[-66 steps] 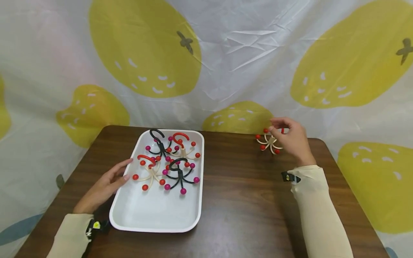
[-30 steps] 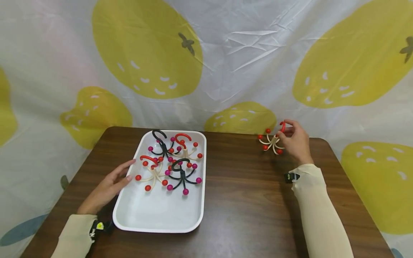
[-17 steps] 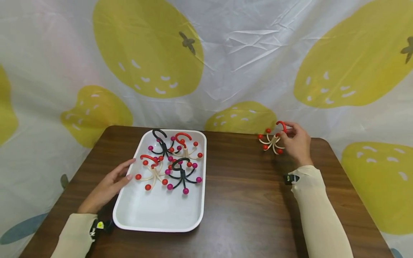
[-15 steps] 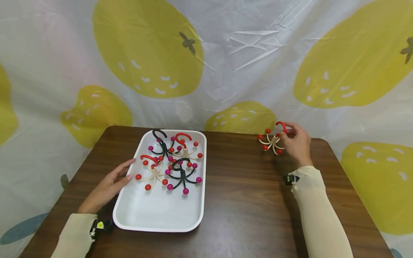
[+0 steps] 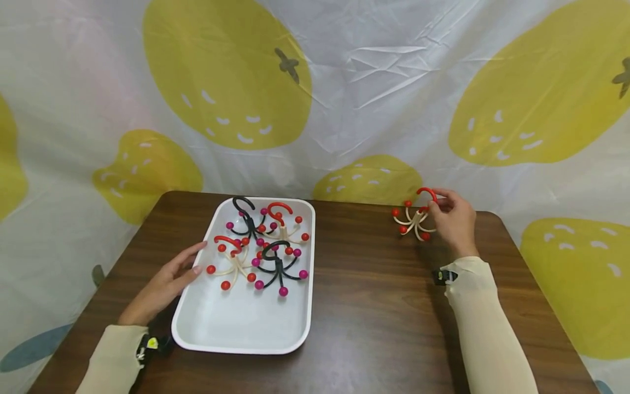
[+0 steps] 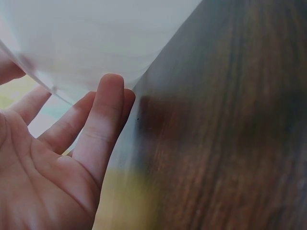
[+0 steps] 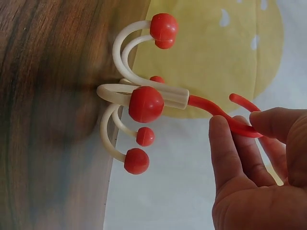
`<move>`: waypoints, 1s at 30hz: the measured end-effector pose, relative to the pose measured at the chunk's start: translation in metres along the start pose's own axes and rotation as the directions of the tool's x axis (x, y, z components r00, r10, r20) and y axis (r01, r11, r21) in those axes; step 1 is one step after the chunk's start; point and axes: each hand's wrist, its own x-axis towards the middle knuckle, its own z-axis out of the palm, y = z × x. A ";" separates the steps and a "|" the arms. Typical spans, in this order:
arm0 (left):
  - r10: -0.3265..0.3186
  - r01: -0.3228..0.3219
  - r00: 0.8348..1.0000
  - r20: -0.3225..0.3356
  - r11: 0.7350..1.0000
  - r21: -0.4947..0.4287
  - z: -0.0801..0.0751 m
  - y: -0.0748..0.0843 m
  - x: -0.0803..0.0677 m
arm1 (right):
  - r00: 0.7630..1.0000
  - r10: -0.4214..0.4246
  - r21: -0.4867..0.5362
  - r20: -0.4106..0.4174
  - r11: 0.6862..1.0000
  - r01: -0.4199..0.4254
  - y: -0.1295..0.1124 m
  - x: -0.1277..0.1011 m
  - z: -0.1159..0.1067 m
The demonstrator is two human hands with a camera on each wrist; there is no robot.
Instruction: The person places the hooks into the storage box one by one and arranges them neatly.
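At far right corner of the table (image 5: 374,306), right hand (image 5: 454,219) pinches the red hook (image 7: 235,120) of a cream claw massager with red ball tips (image 5: 412,218), fingertips (image 7: 221,143) curled round the thin loop; ball tips rest on the wood near the back edge, against the strawberry-print sheet (image 5: 364,109). Left hand (image 5: 164,287) lies flat, fingers straight, holding nothing, touching the left rim of the white tray (image 5: 236,345), which holds four more massagers, two red-tipped (image 5: 231,265) and two black (image 5: 275,268). Risks, as judged: pinch is narrow, so the piece could swing or slip out; springy prongs may snag the sheet; if set among the others, prongs could tangle
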 end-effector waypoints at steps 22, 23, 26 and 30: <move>0.032 -0.032 0.999 0.004 0.999 0.014 -0.002 0.002 0.001 | 0.997 -0.084 0.194 -0.002 0.978 0.082 -0.046 -0.018 -0.005; 0.039 -0.039 0.999 0.000 0.999 0.020 -0.002 0.001 0.001 | 0.996 -0.092 0.201 -0.003 0.975 0.091 -0.049 -0.019 -0.006; 0.055 -0.054 0.998 -0.011 0.998 0.039 -0.003 0.000 0.002 | 0.993 -0.120 0.214 -0.007 0.970 0.118 -0.059 -0.022 -0.007; 0.046 -0.045 0.999 -0.018 0.997 0.065 -0.003 -0.001 0.003 | 0.987 -0.158 0.247 -0.005 0.957 0.154 -0.072 -0.027 -0.009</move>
